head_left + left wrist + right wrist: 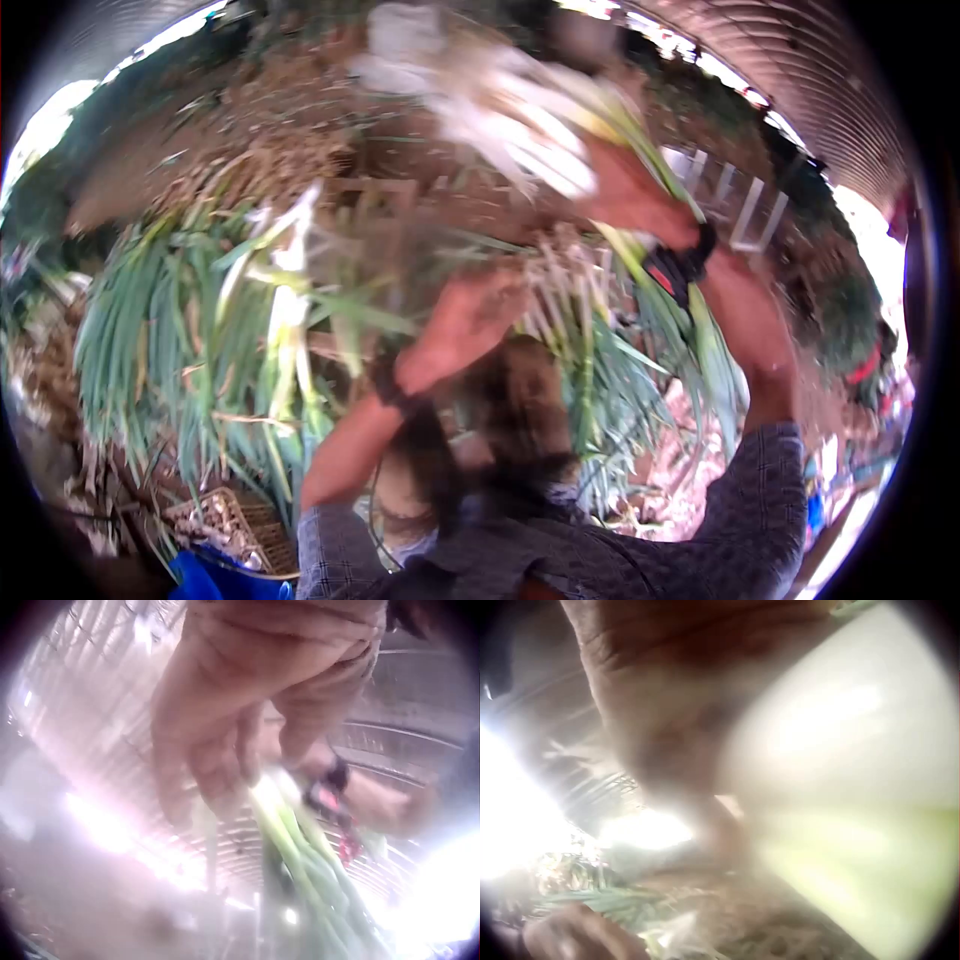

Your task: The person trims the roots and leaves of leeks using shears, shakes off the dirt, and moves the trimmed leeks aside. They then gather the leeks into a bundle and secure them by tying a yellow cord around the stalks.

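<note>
Raised at the upper right of the head view, my right hand (635, 195) grips a bunch of green onions (545, 130). Their white ends point up and left, and green leaves hang down past the wrist strap. In the right wrist view, a white stalk (855, 712) fills the right side beside the palm (667, 735). My left hand (470, 320), blurred, is lower and nearer my body, apart from that bunch and holding nothing. Its fingers hang loosely in the left wrist view, where green onion stalks (300, 855) overlap the fingertips.
A heap of green onions (170, 330) lies to the left, with more onions (600, 350) right of my knees. A wicker basket (250, 530) and a blue item (225, 575) are at lower left. White bars (750, 210) stand at the right, under a ribbed roof (800, 80).
</note>
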Demonstrator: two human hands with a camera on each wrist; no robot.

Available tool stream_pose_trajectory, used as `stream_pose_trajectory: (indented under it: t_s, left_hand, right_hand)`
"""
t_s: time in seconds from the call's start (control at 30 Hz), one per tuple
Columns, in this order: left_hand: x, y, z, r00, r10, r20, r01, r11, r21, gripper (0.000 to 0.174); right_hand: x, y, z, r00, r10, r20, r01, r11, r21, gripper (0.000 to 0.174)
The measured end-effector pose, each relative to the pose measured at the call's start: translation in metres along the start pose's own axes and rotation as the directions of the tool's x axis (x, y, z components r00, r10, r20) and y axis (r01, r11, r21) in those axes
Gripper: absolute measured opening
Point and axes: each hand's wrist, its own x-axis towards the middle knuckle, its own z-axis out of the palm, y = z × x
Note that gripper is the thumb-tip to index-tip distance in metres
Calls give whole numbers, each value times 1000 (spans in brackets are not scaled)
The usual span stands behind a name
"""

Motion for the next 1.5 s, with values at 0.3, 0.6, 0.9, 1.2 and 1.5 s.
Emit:
stream_pose_trajectory:
  t_s: [0.3,0.6,0.9,1.2,1.5]
  left_hand:
    - [-205,-164,-209,657,-140,-741,734,341,587,34]
    - [-158,-217,-242,630,-400,-666,776,361,517,61]
    - [-170,-222,-210,822,-389,-416,452,890,59,28]
    - [-163,-232,-207,764,-339,-549,501,848,173,26]
    - [-173,-277,-209,740,-355,-571,619,691,372,32]
  right_hand:
    - [-141,223,222,723,533,439,-579,814,-35,68]
    - [62,2,324,904,72,422,-356,674,648,78]
    - [112,-98,401,960,137,243,-271,662,699,46]
    - [119,-139,262,990,-115,75,7,587,810,31]
    - [143,-79,111,691,-12,-723,537,677,503,23]
